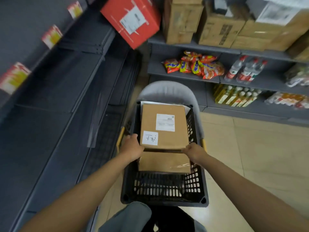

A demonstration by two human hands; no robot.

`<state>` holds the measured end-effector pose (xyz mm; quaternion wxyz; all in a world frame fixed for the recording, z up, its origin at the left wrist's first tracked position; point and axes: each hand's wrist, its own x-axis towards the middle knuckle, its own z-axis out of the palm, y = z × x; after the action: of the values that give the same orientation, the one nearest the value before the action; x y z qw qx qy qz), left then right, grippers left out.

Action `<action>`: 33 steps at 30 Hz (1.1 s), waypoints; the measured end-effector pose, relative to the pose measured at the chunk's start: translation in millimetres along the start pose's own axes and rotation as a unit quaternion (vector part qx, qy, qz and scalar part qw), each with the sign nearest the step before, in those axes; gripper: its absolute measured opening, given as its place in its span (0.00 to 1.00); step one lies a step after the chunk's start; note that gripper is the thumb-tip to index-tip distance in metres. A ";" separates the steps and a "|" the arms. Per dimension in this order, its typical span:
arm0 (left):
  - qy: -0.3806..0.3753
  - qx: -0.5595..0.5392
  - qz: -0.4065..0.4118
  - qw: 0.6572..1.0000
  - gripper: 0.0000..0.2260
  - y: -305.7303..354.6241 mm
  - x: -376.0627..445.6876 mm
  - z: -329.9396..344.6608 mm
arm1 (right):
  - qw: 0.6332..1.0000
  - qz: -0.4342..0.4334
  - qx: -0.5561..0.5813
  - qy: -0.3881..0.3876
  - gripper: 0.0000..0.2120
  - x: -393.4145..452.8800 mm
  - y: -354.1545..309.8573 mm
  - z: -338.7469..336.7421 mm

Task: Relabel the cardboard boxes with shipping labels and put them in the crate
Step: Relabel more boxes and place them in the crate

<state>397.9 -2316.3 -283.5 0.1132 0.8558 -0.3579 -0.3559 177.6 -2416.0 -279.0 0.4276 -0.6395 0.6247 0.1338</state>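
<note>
A flat brown cardboard box lies on top inside the black perforated crate. It carries a printed white shipping label and a smaller handwritten white label. My left hand grips its near left corner and my right hand grips its near right corner. Beneath it a second cardboard box with clear tape shows toward me. A white sheet pokes out at the crate's far edge.
The crate rests on a grey padded chair with yellow legs. Dark shelving runs along the left. A red box and brown cartons sit up on shelves; snack packets, bottles fill shelves on the right.
</note>
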 end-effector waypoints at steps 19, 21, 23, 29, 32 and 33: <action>0.267 0.183 -0.029 0.946 0.15 11.1 -210.5 -116.0 | 0.780 -0.503 -0.319 0.194 0.14 -145.9 -117.3 -37.6; 0.289 0.176 -0.066 0.939 0.15 -5.8 -250.4 -115.2 | 0.760 -0.539 -0.324 0.165 0.14 -170.3 -121.6 -18.7; 0.312 0.167 -0.108 0.929 0.15 -27.3 -291.9 -112.5 | 0.735 -0.579 -0.328 0.134 0.12 -195.7 -127.6 4.4; 0.309 0.111 -0.256 0.909 0.14 -122.9 -422.1 -39.0 | 0.639 -0.659 -0.397 0.019 0.12 -288.9 -109.5 116.7; 0.305 0.038 -0.337 0.890 0.16 -172.5 -497.2 29.5 | 0.576 -0.681 -0.448 -0.052 0.12 -342.6 -71.1 189.7; 0.304 0.011 -0.362 0.881 0.16 -186.7 -526.8 55.0 | 0.553 -0.687 -0.465 -0.080 0.12 -362.5 -53.5 215.1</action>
<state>200.9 -1813.8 -128.7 0.0703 0.9931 0.0251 -0.0902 238.0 -2022.0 -131.8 0.0810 -0.9707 -0.1907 0.1214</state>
